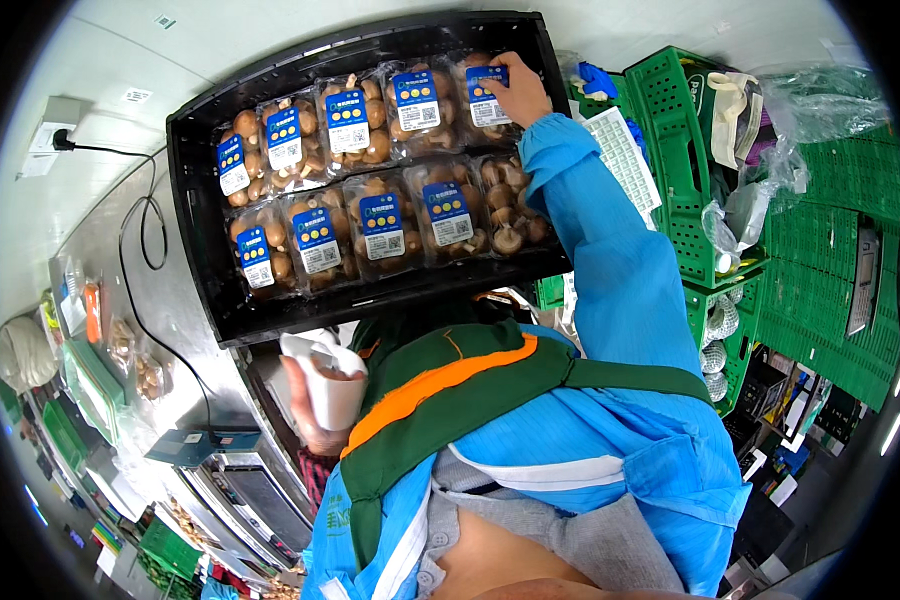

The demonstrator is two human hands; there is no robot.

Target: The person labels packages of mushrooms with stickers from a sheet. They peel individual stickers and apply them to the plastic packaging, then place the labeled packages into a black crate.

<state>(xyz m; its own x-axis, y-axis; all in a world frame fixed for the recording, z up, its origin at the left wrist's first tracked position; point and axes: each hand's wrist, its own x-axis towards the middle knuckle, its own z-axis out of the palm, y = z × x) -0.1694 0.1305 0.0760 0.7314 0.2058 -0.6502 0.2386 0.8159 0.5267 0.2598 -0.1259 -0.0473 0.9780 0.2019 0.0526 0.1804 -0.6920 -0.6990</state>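
Note:
A black crate (390,300) holds two rows of clear-wrapped packs of brown mushrooms. Most packs carry a blue and white label. At the far right end of the back row, my right hand (523,92) touches the label (487,96) on a pack, its finger and thumb apart. The pack in front of it, at the right end of the near row, shows mushrooms (507,205) under plain film. Below the crate's near left side, my left hand (308,408) is closed round a white roll (336,390) with a hollow middle.
Green plastic crates (672,150) stand at the right, with clear plastic film and a cloth bag (735,118) on them. A white keypad-like sheet (622,160) lies beside the black crate. At left, a black cable (122,250) hangs over a metal surface from a wall socket (52,138).

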